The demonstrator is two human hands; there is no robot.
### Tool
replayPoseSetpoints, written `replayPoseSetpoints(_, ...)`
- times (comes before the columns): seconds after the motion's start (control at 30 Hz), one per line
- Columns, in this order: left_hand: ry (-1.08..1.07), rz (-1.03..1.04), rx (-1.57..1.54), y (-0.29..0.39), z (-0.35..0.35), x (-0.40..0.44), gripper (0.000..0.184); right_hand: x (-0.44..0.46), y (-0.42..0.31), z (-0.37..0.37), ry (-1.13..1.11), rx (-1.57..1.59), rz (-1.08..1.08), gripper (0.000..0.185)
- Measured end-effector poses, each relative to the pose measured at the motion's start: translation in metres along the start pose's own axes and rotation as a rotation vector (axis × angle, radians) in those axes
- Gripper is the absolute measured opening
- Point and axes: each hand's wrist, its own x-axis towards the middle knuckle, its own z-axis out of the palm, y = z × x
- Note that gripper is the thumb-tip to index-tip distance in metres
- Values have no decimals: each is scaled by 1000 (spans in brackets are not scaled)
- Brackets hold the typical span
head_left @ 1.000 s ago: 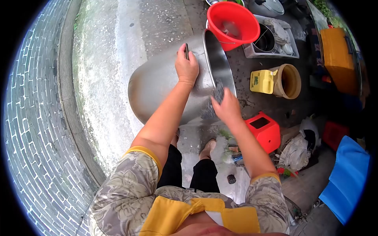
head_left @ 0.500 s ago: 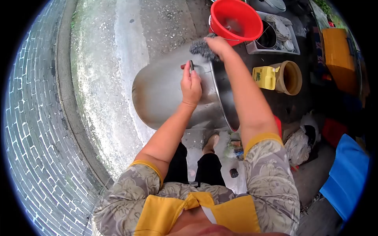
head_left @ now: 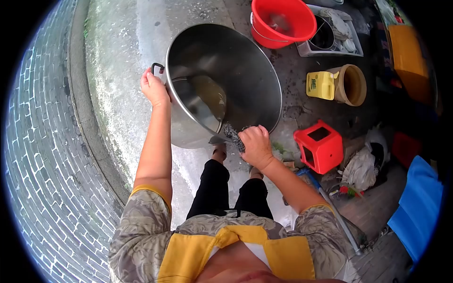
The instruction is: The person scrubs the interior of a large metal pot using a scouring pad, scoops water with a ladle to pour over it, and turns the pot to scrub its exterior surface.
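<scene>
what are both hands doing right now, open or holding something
Left hand: closed on the black handle of the pot.
Right hand: closed on a grey scourer at the pot's rim.

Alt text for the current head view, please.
A person's right hand holds a grey scrubber at the near edge of a large, tilted metal pot with some liquid inside, while the left hand grips its black handle. A red bucket and yellow jug are to the right.
</scene>
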Motion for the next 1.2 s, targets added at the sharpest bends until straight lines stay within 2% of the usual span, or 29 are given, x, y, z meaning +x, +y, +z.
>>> replayPoseSetpoints(0.1, 43, -15, 29, -1, -15, 11, 25, 6, -14, 15, 123, 1, 114, 44)
replayPoseSetpoints(0.23, 18, -66, 75, -9, -32, 19, 32, 24, -20, 6, 141, 12, 227, 39)
replayPoseSetpoints(0.3, -21, 421, 583, -29, -40, 24, 39, 37, -7, -3, 117, 31, 249, 32)
replayPoseSetpoints(0.33, -94, 243, 750, -7, -39, 9, 48, 45, -2, -11, 95, -3, 243, 32)
replayPoseSetpoints(0.4, -245, 915, 1030, 45, -22, -33, 60, 65, 7, -25, 51, -9, 234, 33)
replayPoseSetpoints(0.47, -981, 943, 1044, 111, 9, -81, 69, 83, 13, -35, -6, 3, 198, 34)
replayPoseSetpoints(0.5, -1197, 1001, 1084, 94, 13, -94, 67, 90, 13, -39, -3, 5, 199, 34)
replayPoseSetpoints(0.53, -1497, 627, 1608, 102, 30, -108, 51, 98, 12, -41, -7, 5, 163, 33)
replayPoseSetpoints(0.57, -1495, 636, 1613, 101, 36, -105, 51, 105, 12, -43, -8, 5, 128, 32)
replayPoseSetpoints(0.63, -1503, 386, 1762, 92, 50, -97, 39, 114, 18, -45, 40, -13, 94, 29)
replayPoseSetpoints(0.67, -1507, 388, 1768, 89, 53, -94, 39, 118, 24, -47, 8, 11, 35, 29)
replayPoseSetpoints(0.73, -1676, 286, 1613, 87, 54, -87, 33, 119, 28, -52, -20, 39, -27, 29)
replayPoseSetpoints(0.87, -1740, 167, 1506, 55, 42, -100, 30, 124, 38, -62, -341, -29, -152, 22)
replayPoseSetpoints(1.13, -1506, 171, 1484, 58, 80, -156, 27, 129, 93, -99, -420, -146, -368, 20)
replayPoseSetpoints(1.2, -1442, 210, 1400, 63, 86, -160, 24, 135, 97, -117, -447, -187, -404, 20)
